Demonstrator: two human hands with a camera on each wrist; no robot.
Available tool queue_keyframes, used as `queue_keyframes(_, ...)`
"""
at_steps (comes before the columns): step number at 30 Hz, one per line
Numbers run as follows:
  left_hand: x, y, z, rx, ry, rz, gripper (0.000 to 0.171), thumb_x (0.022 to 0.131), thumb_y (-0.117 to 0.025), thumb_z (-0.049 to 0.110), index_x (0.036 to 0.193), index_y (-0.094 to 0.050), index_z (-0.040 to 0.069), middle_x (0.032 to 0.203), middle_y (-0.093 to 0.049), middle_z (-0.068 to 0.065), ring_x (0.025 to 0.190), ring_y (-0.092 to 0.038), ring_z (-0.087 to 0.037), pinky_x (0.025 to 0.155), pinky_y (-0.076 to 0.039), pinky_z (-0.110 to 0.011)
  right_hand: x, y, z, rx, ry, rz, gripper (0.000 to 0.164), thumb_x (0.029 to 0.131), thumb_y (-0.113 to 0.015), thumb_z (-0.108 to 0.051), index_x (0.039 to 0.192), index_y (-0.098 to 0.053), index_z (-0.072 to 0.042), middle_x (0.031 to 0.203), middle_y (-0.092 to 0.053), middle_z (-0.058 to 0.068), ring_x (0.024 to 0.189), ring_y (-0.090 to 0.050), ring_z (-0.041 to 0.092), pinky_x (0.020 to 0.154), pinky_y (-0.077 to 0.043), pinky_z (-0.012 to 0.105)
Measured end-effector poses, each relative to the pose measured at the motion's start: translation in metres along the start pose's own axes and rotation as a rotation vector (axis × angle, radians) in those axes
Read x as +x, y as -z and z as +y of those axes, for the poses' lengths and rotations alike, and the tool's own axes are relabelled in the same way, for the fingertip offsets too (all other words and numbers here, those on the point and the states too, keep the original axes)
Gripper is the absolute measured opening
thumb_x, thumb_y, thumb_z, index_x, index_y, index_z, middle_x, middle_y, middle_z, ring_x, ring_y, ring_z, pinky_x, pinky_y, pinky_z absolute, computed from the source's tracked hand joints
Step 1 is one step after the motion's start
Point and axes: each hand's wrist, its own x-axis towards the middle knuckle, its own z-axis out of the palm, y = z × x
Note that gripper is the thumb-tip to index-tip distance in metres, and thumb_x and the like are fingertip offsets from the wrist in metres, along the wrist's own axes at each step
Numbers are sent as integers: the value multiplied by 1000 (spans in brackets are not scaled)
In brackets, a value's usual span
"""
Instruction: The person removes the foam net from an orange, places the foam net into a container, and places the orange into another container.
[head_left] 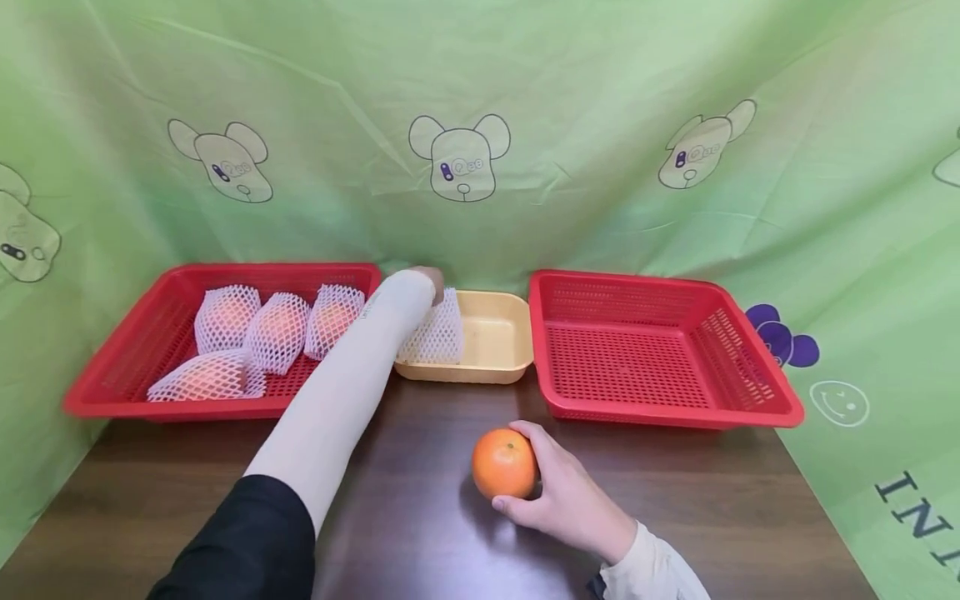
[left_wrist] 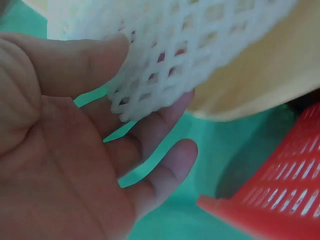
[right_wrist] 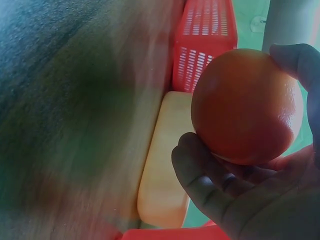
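My left hand (head_left: 431, 283) pinches a white foam fruit net (head_left: 441, 335) between thumb and fingers at the left end of the beige tray (head_left: 495, 374). In the left wrist view the net (left_wrist: 165, 55) hangs with its open mesh showing, and the ring and little fingers are spread away from it. An orange (head_left: 504, 464) is in my right hand (head_left: 562, 496), over the near middle of the table. The right wrist view shows fingers and thumb curved around the bare orange (right_wrist: 245, 107).
A red basket (head_left: 112, 358) on the left holds several fruits in foam nets (head_left: 277, 329), with my left forearm crossing its corner. Another red basket (head_left: 630, 358) with a bare bottom stands right of the tray. A green printed curtain (head_left: 337, 167) closes off the back and sides of the table (head_left: 420, 533).
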Motion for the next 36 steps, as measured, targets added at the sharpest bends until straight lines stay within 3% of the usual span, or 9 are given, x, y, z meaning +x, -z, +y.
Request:
queue_keyframes(3,1,-8,8,65,73,9,17,97,-52,11,107,-66,9,106,-59,-8,96,-49,-19,87,-41,-36,-3,1,1,5,-11,1,81,73,-88,-31,140,-48,-11,123,-59,-7,105,-60,11,90,-51,42)
queue_keyframes(6,4,-15,13,148,103,88,28,99,-54,15,123,-66,8,123,-63,-12,112,-54,-25,97,-38,-46,-5,3,2,8,-19,4,80,74,-88,-32,140,-48,-10,123,-59,-6,105,-60,12,90,-50,43)
queue_keyframes(11,3,-21,12,195,149,204,57,99,-57,28,150,-44,5,144,-48,-24,133,-43,-44,105,-31,-63,-9,4,-1,-3,-6,12,80,73,-88,-31,140,-49,-10,123,-60,-5,106,-60,12,91,-50,43)
queue_keyframes(14,-6,-21,18,174,94,234,71,98,-60,34,157,-32,7,148,-41,-25,135,-39,-44,108,-30,-62,-11,6,-2,-15,2,18,80,73,-88,-31,140,-48,-10,123,-60,-5,106,-60,12,91,-50,42)
queue_keyframes(18,-32,-26,38,114,-51,283,75,97,-62,40,157,-31,9,151,-40,-23,137,-38,-41,111,-27,-60,-15,9,1,-28,-8,41,81,71,-89,-30,139,-50,-10,122,-60,-6,104,-60,11,91,-51,42)
queue_keyframes(23,-60,-48,77,63,-230,363,73,99,-58,52,155,-38,10,150,-45,-16,138,-42,-35,111,-32,-56,-29,17,12,-63,-47,61,81,71,-90,-30,139,-50,-10,123,-61,-4,104,-61,11,89,-51,42)
queue_keyframes(27,-75,-68,111,-14,-346,364,83,97,-52,63,157,-34,7,157,-39,-13,142,-38,-31,111,-32,-55,-51,29,26,-123,-57,98,84,71,-91,-28,140,-50,-8,128,-61,0,107,-61,13,90,-52,43)
queue_keyframes(30,-84,-81,129,-68,-364,316,96,95,-48,71,160,-24,6,165,-25,-12,148,-29,-31,114,-29,-55,-70,39,34,-170,-69,133,85,69,-93,-27,141,-50,-10,130,-60,0,108,-61,14,89,-53,43)
queue_keyframes(36,-98,-100,152,-19,-264,233,116,86,-36,87,162,-5,6,169,1,-11,152,-14,-30,115,-28,-54,-107,53,41,-234,-78,174,85,66,-95,-32,137,-54,-9,125,-61,-3,100,-60,13,82,-54,39)
